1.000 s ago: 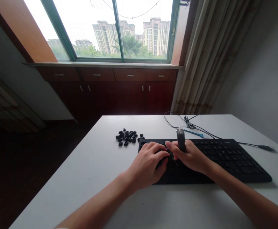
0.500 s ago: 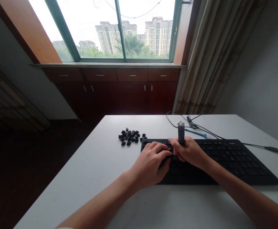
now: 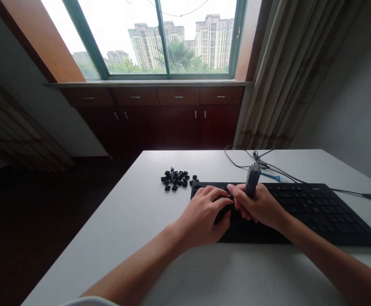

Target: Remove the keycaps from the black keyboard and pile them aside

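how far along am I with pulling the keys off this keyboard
Early on. Done: a small pile of keycaps lies on the table left of the keyboard. In hand: right hand grips a grey tool at the keyboard's left end, left hand steadying there. Left: most keys to the right look in place.

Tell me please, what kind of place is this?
Probably a room in a home or a small office, high in a city building. A white table bears a black keyboard and loose keycaps; wooden cabinets stand under a window facing apartment towers, with a curtain beside it.
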The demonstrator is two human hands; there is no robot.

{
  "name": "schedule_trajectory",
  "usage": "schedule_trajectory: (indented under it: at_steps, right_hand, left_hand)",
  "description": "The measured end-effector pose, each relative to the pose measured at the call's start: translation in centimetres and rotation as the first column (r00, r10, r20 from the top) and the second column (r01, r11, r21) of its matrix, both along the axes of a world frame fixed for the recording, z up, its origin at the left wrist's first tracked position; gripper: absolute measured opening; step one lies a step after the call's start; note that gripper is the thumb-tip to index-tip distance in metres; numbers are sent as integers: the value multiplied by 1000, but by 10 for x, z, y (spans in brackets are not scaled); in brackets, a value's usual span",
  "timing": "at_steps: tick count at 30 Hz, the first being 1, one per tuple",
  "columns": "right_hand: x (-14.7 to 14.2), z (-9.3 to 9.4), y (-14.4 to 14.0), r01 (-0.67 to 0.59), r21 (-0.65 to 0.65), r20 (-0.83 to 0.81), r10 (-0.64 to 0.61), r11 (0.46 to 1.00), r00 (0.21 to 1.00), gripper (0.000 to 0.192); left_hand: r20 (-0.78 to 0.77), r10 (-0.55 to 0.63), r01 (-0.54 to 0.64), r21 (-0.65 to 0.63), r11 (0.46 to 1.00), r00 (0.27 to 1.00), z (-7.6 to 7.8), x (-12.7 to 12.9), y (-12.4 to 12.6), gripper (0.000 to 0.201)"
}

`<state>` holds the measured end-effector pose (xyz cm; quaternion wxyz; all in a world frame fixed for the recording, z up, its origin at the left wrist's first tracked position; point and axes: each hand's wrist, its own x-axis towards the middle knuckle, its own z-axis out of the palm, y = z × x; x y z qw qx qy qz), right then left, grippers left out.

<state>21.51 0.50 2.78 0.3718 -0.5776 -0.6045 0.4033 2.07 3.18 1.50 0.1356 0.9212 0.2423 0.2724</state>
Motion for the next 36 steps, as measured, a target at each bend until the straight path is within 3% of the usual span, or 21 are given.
schedule_trajectory:
  at_steps: [3, 6, 12, 16, 18, 25, 30, 36]
  right_hand:
    - [5, 4, 1, -130, -97, -46, 126, 987, 991, 56]
    - [3, 7, 1, -102, -167, -147, 77, 981, 986, 60]
    - [-7, 5, 0, -26, -173, -183, -6, 985, 983, 56]
    - [-7, -6, -1, -45, -86, -158, 31, 995, 987, 55]
    - [-6, -13, 0, -44, 15, -138, 46, 999, 989, 53]
    - [-11, -19, -4, -24, 237, 41, 14, 971, 999, 49]
    - [-16, -21, -5, -25, 262, 41, 15, 965, 999, 52]
    - [-14, -33, -2, 63, 182, -47, -56, 981, 997, 55]
  left_hand:
    - [-19, 0, -1, -12, 1000, 1000, 0, 1, -1, 27]
    - [-17, -3, 3, -23, 1000, 1000, 1, 0, -1, 25]
    - [-27, -18, 17, -41, 999, 999, 6, 1, -6, 26]
    - [-49, 31, -31, -7, 999, 998, 3, 14, -6, 23]
    - [-104, -19, 25, 60, 998, 994, 1, 22, -3, 21]
    - [-244, -67, 68, -5, 998, 967, 0, 26, 4, 54]
    - [-234, -57, 53, -25, 998, 971, -13, 26, 4, 60]
    - [-202, -108, 110, 0, 994, 974, -25, 27, 8, 61]
